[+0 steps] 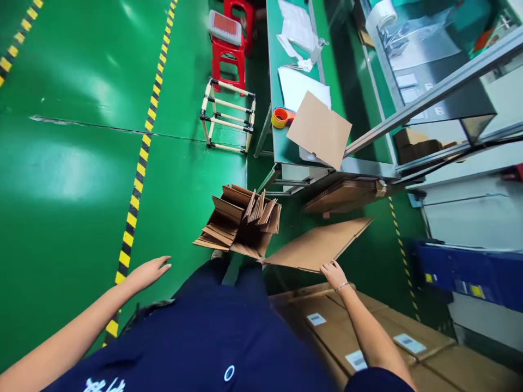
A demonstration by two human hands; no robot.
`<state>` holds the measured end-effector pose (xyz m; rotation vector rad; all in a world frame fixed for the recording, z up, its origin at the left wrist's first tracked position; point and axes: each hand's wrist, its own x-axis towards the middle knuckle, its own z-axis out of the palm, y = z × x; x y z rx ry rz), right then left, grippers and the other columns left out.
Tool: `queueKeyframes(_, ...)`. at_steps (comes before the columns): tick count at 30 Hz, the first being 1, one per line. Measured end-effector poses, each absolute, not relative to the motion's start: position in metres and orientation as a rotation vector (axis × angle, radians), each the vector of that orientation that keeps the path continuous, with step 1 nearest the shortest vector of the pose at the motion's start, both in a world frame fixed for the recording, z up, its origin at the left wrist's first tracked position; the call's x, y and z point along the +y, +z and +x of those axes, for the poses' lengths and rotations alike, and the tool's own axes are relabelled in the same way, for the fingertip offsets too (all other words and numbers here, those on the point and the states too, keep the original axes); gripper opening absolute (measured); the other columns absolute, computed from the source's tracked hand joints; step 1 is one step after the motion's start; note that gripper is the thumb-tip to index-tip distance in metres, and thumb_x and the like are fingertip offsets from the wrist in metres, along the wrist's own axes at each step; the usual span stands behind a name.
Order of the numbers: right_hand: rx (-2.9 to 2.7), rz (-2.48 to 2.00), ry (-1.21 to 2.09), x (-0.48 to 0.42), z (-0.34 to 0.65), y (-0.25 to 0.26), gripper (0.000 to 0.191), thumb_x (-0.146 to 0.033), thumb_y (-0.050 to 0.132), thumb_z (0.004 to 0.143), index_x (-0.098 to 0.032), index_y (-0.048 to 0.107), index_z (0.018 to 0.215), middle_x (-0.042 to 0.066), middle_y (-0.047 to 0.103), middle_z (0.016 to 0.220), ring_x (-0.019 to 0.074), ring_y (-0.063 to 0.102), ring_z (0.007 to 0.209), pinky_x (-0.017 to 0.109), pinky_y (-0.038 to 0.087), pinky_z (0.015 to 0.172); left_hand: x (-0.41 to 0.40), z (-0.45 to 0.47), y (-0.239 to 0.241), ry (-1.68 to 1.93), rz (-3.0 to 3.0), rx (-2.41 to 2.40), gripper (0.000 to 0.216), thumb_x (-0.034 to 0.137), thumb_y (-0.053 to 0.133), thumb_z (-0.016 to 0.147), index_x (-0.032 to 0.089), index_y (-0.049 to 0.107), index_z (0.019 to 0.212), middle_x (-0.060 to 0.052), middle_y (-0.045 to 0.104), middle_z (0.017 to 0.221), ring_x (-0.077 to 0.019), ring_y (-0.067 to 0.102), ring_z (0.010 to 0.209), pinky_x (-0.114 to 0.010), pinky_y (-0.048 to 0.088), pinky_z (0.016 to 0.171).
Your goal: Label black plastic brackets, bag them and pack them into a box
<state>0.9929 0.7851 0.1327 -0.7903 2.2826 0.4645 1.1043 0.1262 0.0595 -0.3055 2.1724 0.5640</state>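
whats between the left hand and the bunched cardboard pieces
In the head view, only bare green floor shows between the left hand and the cardboard pieces.

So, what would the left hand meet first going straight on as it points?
Probably the clustered cardboard pieces, at their left edge; depth is unclear, so the left hand might pass above them.

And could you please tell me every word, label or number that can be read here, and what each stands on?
Nothing can be read for certain.
White script on the navy jacket: cut off, illegible.
White labels on the cartons: too small.
Yellow stickers on the blue panel: too small.
White marks on the dark case: blurred.
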Motion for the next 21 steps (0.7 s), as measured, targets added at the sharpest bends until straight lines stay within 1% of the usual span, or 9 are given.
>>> queueKeyframes(3,2.277,-0.831,0.395,0.741,1.022,0.158,0.024,-0.004,0.046,0.088,-0.018,0.066,0.092,0.008,0.067,0.09,0.0181,0.061,0.087,0.036,0.032,0.101,0.107,1.101,0.068,0.599,-0.196,2.196,0.072,0.049,0.029,0.077,0.005,0.057,0.126,-0.019,0.064,0.126,-0.0302,0.061,0.118,-0.037,0.045,0.102)
queueKeyframes(7,2.303,-0.921,0.324,0.684,1.053,0.182,0.021,-0.006,0.046,0.088,-0.015,0.065,0.091,0.009,0.065,0.087,0.0194,0.06,0.084,0.034,0.038,0.092,0.122,1.111,0.084,0.703,-0.049,2.227,0.066,0.042,0.031,0.081,0.004,0.055,0.129,-0.019,0.061,0.13,-0.0287,0.058,0.122,-0.039,0.042,0.105)
queueKeyframes(9,2.316,-0.977,0.278,0.651,1.07,0.19,0.022,-0.009,0.044,0.09,-0.014,0.065,0.091,0.01,0.065,0.088,0.0203,0.059,0.084,0.033,0.041,0.084,0.141,1.123,0.1,0.779,0.05,2.227,0.062,0.04,0.033,0.083,0.006,0.054,0.13,-0.017,0.06,0.133,-0.0269,0.056,0.124,-0.039,0.041,0.107)
queueKeyframes(11,2.32,-1.028,0.211,0.611,1.093,0.196,0.021,-0.011,0.043,0.09,-0.015,0.064,0.091,0.01,0.065,0.088,0.0205,0.059,0.082,0.032,0.042,0.078,0.163,1.139,0.121,0.851,0.175,2.211,0.058,0.041,0.041,0.083,0.014,0.054,0.133,-0.011,0.057,0.137,-0.0237,0.053,0.128,-0.035,0.038,0.11)
queueKeyframes(13,2.326,-1.063,0.132,0.567,1.117,0.204,0.019,-0.012,0.044,0.089,-0.015,0.064,0.09,0.01,0.065,0.087,0.0206,0.059,0.082,0.033,0.042,0.081,0.181,1.158,0.144,0.923,0.33,2.178,0.066,0.044,0.055,0.078,0.02,0.048,0.139,-0.007,0.049,0.146,-0.0221,0.046,0.134,-0.032,0.033,0.113)
queueKeyframes(15,2.357,-1.077,0.063,0.521,1.138,0.216,0.018,-0.013,0.045,0.088,-0.016,0.063,0.091,0.009,0.065,0.087,0.0207,0.059,0.084,0.035,0.04,0.091,0.19,1.178,0.164,1.029,0.515,2.08,0.086,0.044,0.066,0.07,0.016,0.039,0.146,-0.013,0.042,0.15,-0.0283,0.041,0.137,-0.038,0.029,0.116)
queueKeyframes(17,2.422,-1.079,0.032,0.474,1.154,0.231,0.019,-0.014,0.045,0.087,-0.016,0.062,0.094,0.008,0.065,0.087,0.0203,0.059,0.086,0.038,0.036,0.1,0.185,1.195,0.176,1.049,0.594,2.038,0.093,0.041,0.07,0.065,0.016,0.036,0.148,-0.016,0.039,0.151,-0.0326,0.04,0.137,-0.041,0.029,0.116)
queueKeyframes(19,2.48,-1.107,0.014,0.424,1.163,0.242,0.018,-0.016,0.046,0.085,-0.017,0.061,0.094,0.006,0.065,0.085,0.0189,0.059,0.083,0.038,0.035,0.103,0.163,1.205,0.178,1.044,0.576,2.057,0.087,0.039,0.069,0.062,0.022,0.044,0.143,-0.014,0.044,0.148,-0.0337,0.044,0.134,-0.041,0.035,0.114)
queueKeyframes(21,2.491,-1.188,-0.034,0.369,1.165,0.246,0.014,-0.019,0.05,0.082,-0.019,0.061,0.091,0.004,0.065,0.08,0.0175,0.06,0.078,0.037,0.037,0.102,0.125,1.207,0.172,1.155,0.444,2.036,0.066,0.04,0.066,0.06,0.035,0.06,0.125,-0.007,0.062,0.131,-0.0325,0.056,0.122,-0.04,0.043,0.106)
